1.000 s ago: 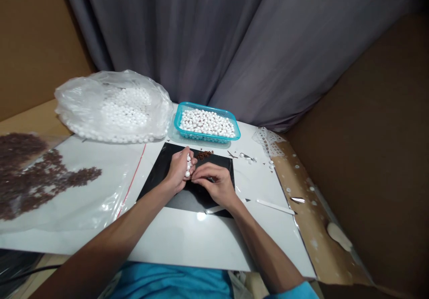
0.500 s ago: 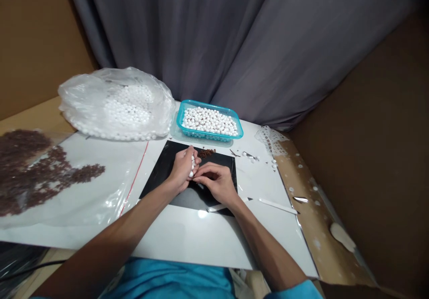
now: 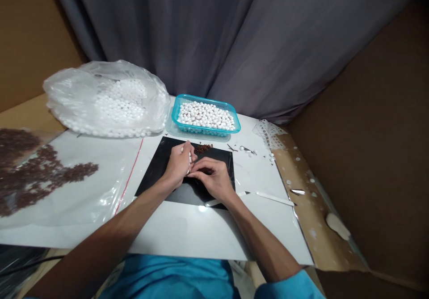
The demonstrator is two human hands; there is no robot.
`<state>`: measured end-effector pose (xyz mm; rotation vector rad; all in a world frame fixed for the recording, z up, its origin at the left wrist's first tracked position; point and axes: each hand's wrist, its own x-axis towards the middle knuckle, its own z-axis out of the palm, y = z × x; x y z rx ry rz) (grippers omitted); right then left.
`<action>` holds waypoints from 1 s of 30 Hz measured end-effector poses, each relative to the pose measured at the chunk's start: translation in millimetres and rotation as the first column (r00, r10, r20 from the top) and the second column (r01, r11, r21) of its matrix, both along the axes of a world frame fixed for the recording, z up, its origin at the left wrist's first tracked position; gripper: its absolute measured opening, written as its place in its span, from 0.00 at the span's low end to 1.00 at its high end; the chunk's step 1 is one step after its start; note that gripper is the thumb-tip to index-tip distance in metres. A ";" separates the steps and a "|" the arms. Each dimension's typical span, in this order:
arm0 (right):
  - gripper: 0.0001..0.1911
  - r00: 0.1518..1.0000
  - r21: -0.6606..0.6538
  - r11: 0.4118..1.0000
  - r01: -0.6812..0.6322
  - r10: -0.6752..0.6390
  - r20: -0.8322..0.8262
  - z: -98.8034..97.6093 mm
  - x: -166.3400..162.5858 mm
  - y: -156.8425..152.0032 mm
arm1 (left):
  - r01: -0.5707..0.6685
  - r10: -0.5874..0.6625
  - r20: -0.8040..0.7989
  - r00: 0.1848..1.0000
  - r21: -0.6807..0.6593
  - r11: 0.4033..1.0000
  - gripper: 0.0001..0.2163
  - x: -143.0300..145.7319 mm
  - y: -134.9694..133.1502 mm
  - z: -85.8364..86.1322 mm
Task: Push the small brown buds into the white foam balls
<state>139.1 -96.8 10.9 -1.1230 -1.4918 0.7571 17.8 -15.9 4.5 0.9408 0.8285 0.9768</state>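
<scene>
My left hand (image 3: 178, 162) is closed around several small white balls (image 3: 190, 159), which peek out between the fingers and palm. Touching it from the right, my right hand (image 3: 214, 176) has thumb and forefinger pinched together at the balls; whatever sits between those fingertips is too small to make out. Both hands are above a black mat (image 3: 154, 165). Just beyond them on the mat lies a little heap of reddish-brown bits (image 3: 203, 148). A white pen-like tool (image 3: 214, 203) with a dark tip lies partly under my right wrist.
A turquoise basket (image 3: 236, 119) of white balls stands behind the mat, beside a clear bag (image 3: 77, 93) of more balls. Brown pieces fill a zip bag (image 3: 50, 174) at left. On the right lie another white tool (image 3: 275, 198), tweezers (image 3: 248, 149) and white lace (image 3: 268, 131).
The whole view has shifted slightly, so everything sits a little further left and higher. My hands stay together, and fewer of the white balls show in my left hand.
</scene>
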 end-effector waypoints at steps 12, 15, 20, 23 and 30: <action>0.07 0.997 0.002 0.997 0.076 -0.076 0.009 -4.0 -0.9 2.0 | -0.052 0.052 -0.007 0.999 0.063 0.997 0.21 5.5 0.3 -9.6; 0.08 0.992 -0.001 0.993 0.122 -0.122 0.027 -5.0 -5.3 2.9 | -0.075 0.075 -0.005 0.997 0.042 0.996 0.20 8.1 1.0 -14.9; 0.05 0.986 0.082 0.989 0.126 -0.134 0.103 -1.4 -4.9 1.9 | -0.130 0.130 0.012 0.991 0.042 0.991 0.17 9.1 0.0 -16.5; 0.04 0.973 0.142 0.987 0.069 -0.098 0.209 0.7 -1.6 1.0 | -0.154 0.154 0.036 0.987 -0.005 0.988 0.15 7.4 1.6 -12.8; 0.09 0.933 0.236 0.971 0.038 -0.119 0.339 -7.6 -12.9 5.7 | -0.087 0.119 0.163 0.979 -0.191 0.978 0.11 -2.5 16.8 -10.2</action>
